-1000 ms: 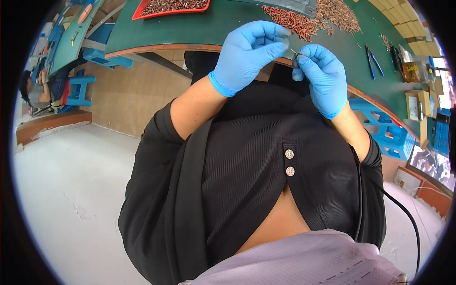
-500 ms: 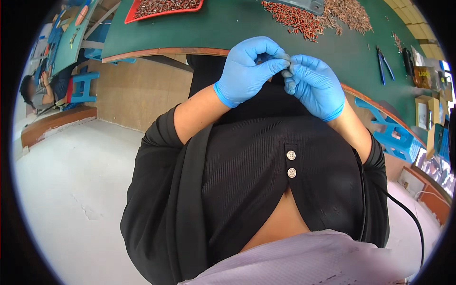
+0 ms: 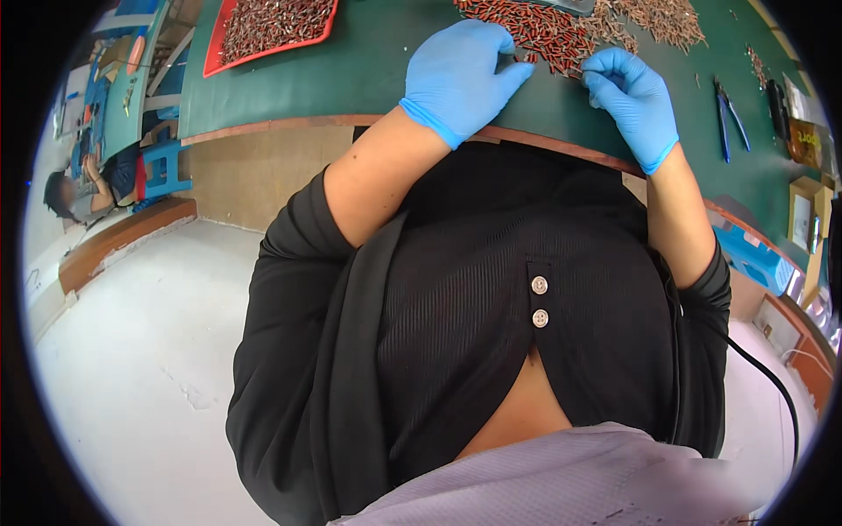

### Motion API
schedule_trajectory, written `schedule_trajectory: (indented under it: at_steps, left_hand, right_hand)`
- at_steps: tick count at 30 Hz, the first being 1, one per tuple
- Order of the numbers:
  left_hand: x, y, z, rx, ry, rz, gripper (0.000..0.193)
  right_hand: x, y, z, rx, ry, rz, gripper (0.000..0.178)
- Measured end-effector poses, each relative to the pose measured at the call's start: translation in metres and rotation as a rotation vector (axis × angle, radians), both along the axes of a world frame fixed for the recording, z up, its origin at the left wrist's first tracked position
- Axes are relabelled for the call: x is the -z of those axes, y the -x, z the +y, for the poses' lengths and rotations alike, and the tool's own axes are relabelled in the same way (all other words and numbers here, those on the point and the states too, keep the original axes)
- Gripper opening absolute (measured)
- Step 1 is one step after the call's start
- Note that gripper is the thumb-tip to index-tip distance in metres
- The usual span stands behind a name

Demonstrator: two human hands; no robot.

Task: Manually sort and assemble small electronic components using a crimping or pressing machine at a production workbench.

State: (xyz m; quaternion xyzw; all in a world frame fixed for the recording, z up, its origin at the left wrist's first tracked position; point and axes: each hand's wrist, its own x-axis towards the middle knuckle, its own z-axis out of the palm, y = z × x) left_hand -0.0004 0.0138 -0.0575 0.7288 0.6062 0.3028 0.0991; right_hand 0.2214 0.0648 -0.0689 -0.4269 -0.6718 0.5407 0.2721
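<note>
Both of my hands wear blue gloves and are at the near edge of a heap of small red-brown cylindrical pieces point(image 3: 557, 39) on the green table point(image 3: 368, 79). My left hand point(image 3: 460, 79) is left of the heap, its thumb apart from the forefinger; the other fingers are partly hidden. At the heap's right side, my right hand point(image 3: 630, 98) has thumb and forefinger bent together at the pieces. Whatever lies between those fingertips is too small to make out. Paler, tan pieces point(image 3: 662, 22) spread to the right of the red-brown ones.
A red tray point(image 3: 326, 31) full of similar pieces stands at the far left. Blue-handled pliers point(image 3: 726, 123) lie to the right, near boxes point(image 3: 802, 215) and a brown packet point(image 3: 802, 140). Blue stools point(image 3: 754, 259) stand below the table. Another person point(image 3: 92, 188) sits far left.
My hands, together in front of me before with fingertips meeting, have parted and moved forward to the heap. My right hand has shifted rightward; the view has shifted slightly.
</note>
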Motion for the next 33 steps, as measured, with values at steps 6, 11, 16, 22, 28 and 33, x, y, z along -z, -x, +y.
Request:
schedule_trajectory:
  at_steps: [6,11,16,22,28,33]
  left_hand:
    - [0.008,-0.018,0.029,-0.025,0.067,0.191,0.013]
    - [0.001,-0.022,0.041,0.06,0.105,0.241,0.012]
    - [0.0,-0.023,0.047,0.143,0.094,0.291,0.011]
    - [-0.01,-0.024,0.035,0.132,0.009,0.287,0.007]
    - [-0.03,-0.028,0.007,0.082,0.179,-0.49,0.01]
    - [-0.041,-0.041,-0.016,0.113,0.111,-0.859,0.012]
  right_hand:
    - [0.021,-0.014,0.013,0.032,-0.09,0.206,0.012]
    - [0.021,-0.026,0.024,-0.001,-0.134,0.205,0.014]
    - [0.014,-0.03,0.025,0.009,-0.148,0.17,0.013]
    - [0.007,-0.027,0.02,0.018,-0.153,0.128,0.012]
    - [-0.015,-0.023,0.005,0.025,0.005,0.256,0.012]
    - [-0.051,0.001,-0.028,0.086,0.282,0.518,0.012]
